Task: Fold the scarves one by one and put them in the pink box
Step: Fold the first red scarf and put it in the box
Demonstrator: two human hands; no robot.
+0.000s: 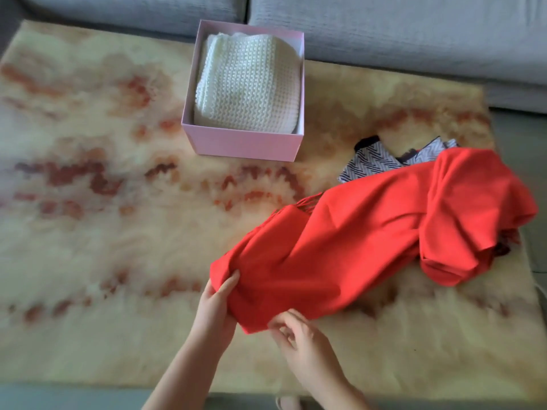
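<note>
Grip: left hand (217, 303) holds red scarf (355, 241) end; right hand (302, 338) pinches hem. Risk: bulk beyond right hand overlies striped scarf (367, 161); pull drags both.

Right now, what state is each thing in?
pink box: open, holding one scarf.
white knit scarf: folded, inside the box.
red scarf: unfolded, rumpled on the rug.
patterned scarf: unfolded, partly under red scarf.
left hand: grips red scarf's near end.
right hand: pinches same end.
</note>
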